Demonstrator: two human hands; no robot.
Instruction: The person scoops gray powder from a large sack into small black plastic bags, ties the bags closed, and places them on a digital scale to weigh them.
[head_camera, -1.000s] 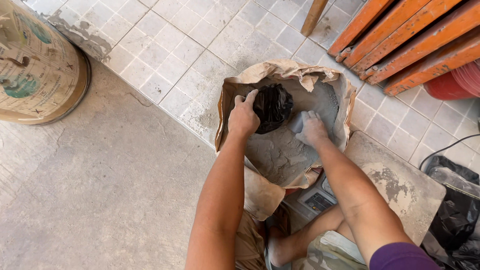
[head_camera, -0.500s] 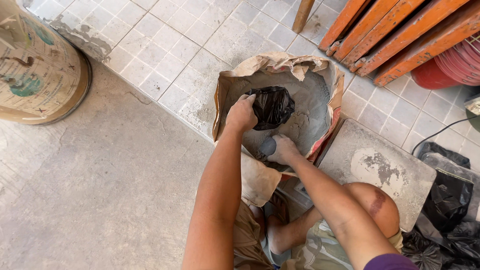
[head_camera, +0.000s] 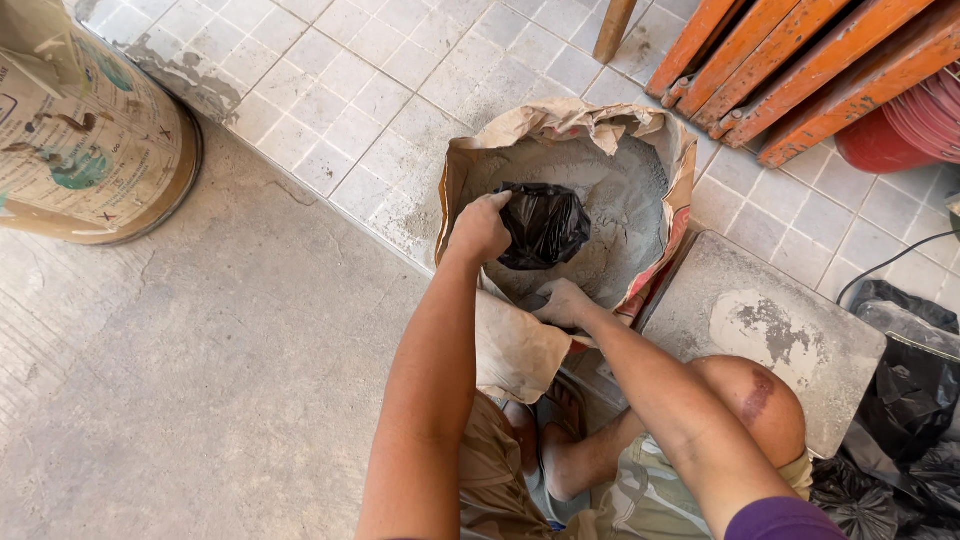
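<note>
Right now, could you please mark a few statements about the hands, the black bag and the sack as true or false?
1. The left hand grips the black plastic bag. True.
2. The black bag hangs over the open paper sack of grey powder. True.
3. The right hand rests on the round drum. False: it is at the sack's near edge.
4. The sack stands on a wooden table. False: it stands on the tiled floor.

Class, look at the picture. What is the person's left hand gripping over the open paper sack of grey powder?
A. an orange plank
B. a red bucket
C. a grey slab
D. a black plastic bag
D: the left hand clutches a black plastic bag above the powder in the sack.
</note>
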